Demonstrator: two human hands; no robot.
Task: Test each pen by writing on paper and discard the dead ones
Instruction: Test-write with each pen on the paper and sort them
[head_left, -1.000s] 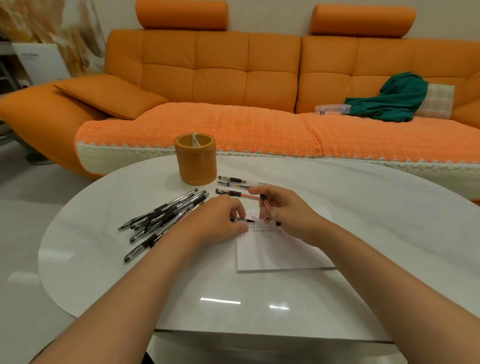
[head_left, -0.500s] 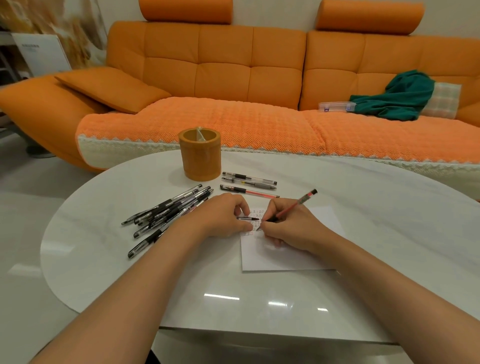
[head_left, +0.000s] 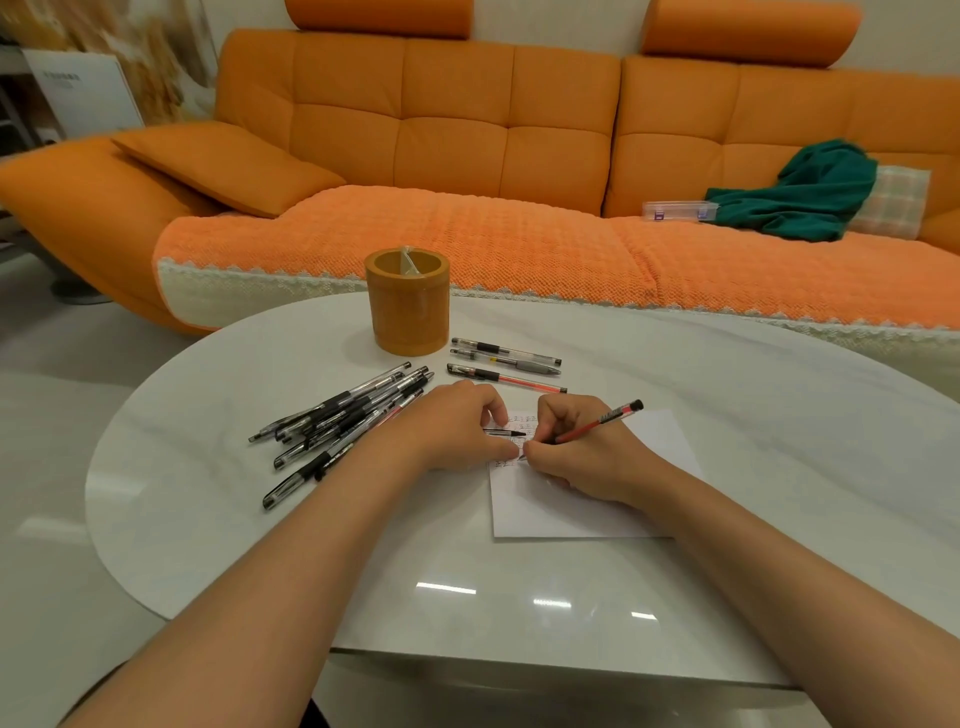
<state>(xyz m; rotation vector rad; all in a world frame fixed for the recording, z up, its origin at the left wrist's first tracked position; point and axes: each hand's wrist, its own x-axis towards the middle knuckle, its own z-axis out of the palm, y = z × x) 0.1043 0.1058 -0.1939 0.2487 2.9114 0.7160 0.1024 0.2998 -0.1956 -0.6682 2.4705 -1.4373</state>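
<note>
The white table has bare room along its near edge, low in the frame, and right of the paper. At centre the right hand grips a red pen, tip down on the paper, its length slanting to the upper right. The left hand, just left of it, pinches a black cap. A pile of pens lies further left; 3 pens lie above the hands, beside the cup.
</note>
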